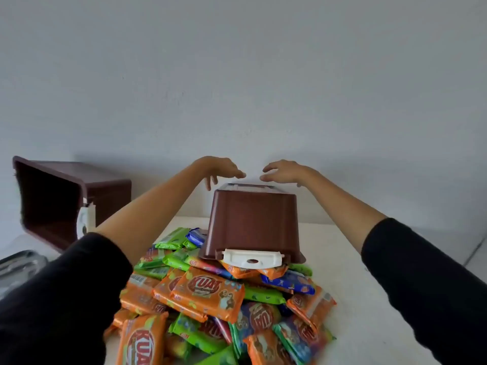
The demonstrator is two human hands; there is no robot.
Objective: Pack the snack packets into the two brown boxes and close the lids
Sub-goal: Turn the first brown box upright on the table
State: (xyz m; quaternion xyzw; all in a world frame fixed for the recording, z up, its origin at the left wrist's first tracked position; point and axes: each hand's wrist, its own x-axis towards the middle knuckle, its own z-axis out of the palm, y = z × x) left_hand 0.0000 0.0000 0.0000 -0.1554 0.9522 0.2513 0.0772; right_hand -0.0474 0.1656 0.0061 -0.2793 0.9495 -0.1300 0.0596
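Note:
A brown box [253,222] stands upside down on a heap of snack packets [208,291], its white latch [253,258] facing me. My left hand [220,168] and my right hand [286,171] hover just above its upturned base, fingers spread, holding nothing. The packets are orange, green and blue and spill over the white table [350,262] toward me. A second brown box [63,198] lies on its side at the left, its open mouth facing me and a white latch at its rim.
A grey wall rises right behind the table. A metal tray [18,264] shows at the left edge, below the tipped box. Bare tabletop lies to the right of the heap.

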